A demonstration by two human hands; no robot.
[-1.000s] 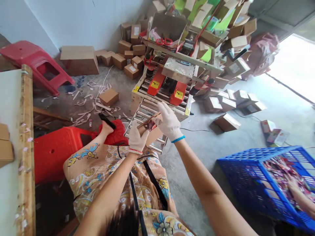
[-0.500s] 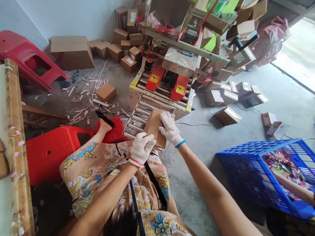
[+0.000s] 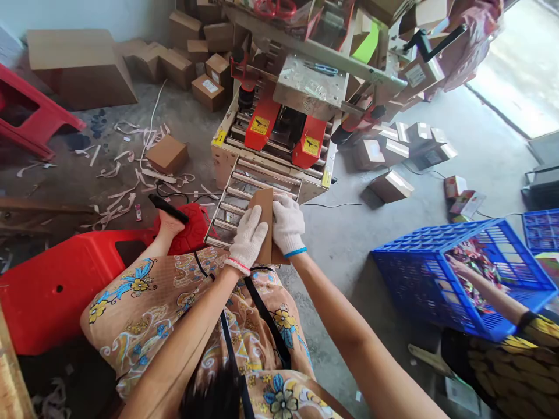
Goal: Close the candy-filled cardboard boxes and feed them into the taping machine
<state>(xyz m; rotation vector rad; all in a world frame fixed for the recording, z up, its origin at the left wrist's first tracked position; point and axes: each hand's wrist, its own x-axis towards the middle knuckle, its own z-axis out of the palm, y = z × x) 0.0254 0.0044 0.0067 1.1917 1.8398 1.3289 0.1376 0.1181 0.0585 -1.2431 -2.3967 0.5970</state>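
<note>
A small brown cardboard box [image 3: 266, 250] rests on the near end of a metal roller track [image 3: 239, 192], just in front of my lap. My left hand [image 3: 248, 237], in a white knit glove with a red cuff edge, lies along the box's left side, fingers pointing forward. Against its right side presses my right hand [image 3: 288, 224], gloved in white with a blue edge. The box is gripped between both hands. Beyond the track stands a carton-sealing machine with red guards [image 3: 263, 123] bearing yellow danger labels.
Small boxes [image 3: 209, 92] are heaped at the back left, and others [image 3: 391, 185] lie on the floor to the right. One box [image 3: 167, 154] sits among paper strips. A blue crate [image 3: 413, 273] holds colourful packets; another person's arm [image 3: 489, 286] reaches in. Red stools [image 3: 65, 279] stand left.
My view has shifted somewhat downward and to the right. The box has turned, and my left hand has moved forward along its side. The other person's arm reaches further into the crate.
</note>
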